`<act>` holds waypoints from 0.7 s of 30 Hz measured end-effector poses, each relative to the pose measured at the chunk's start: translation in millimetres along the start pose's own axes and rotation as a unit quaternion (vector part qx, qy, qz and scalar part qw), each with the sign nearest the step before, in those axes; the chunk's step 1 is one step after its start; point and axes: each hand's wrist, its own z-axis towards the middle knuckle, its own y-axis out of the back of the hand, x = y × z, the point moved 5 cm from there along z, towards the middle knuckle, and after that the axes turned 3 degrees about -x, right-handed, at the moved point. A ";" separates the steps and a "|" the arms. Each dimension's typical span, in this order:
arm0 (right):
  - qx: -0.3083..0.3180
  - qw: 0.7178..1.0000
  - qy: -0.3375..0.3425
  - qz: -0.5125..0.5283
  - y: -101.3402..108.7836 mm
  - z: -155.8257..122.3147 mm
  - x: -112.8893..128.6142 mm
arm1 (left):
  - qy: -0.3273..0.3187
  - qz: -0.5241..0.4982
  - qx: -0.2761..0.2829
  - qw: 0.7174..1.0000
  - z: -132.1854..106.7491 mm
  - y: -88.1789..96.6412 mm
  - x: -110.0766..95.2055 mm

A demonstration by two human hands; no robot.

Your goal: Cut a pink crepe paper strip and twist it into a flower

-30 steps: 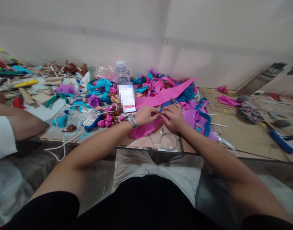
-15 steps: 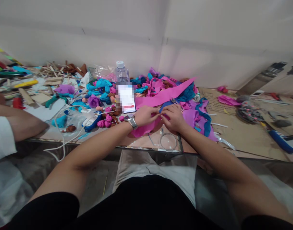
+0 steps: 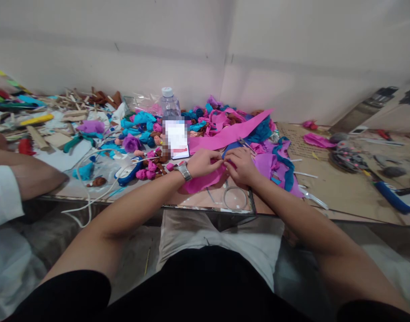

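Note:
Near the front edge of the table, my left hand (image 3: 205, 163) and my right hand (image 3: 240, 165) meet fingertip to fingertip. Both are closed in a pinch on a piece of pink crepe paper (image 3: 205, 181), whose loose part hangs below my left hand. The spot between the fingertips is mostly hidden. Behind my hands lies a long pink crepe strip (image 3: 232, 134). A phone (image 3: 177, 139) with a lit screen leans beside my left hand. Just in front of my right hand is a ring of thin wire (image 3: 235, 198). Purple crepe paper (image 3: 264, 165) lies right of it.
A clear bottle (image 3: 170, 103) stands behind the phone. Rolled paper flowers (image 3: 131, 142), a white cable (image 3: 87, 197) and a blue tape dispenser (image 3: 128, 172) lie left. Another person's arm (image 3: 33, 172) rests at far left. Cardboard (image 3: 346, 192) and a second blue dispenser (image 3: 398, 197) are right.
Hardly anything differs. My hands stay pinched together on the pink crepe paper, with only slight finger movement, and the view has shifted a little.

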 end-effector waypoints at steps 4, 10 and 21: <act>-0.005 1.000 -0.006 0.001 0.1 0.0 -2.1 | -0.007 0.003 -0.001 1.000 -0.5 0.1 0.2; 0.004 1.000 -0.017 0.011 -0.1 0.4 -2.2 | -0.027 0.051 -0.002 0.998 -0.4 0.7 -2.4; 0.020 1.000 0.022 0.011 -0.9 1.2 0.3 | -0.074 0.094 -0.006 0.993 -0.6 -5.3 -1.4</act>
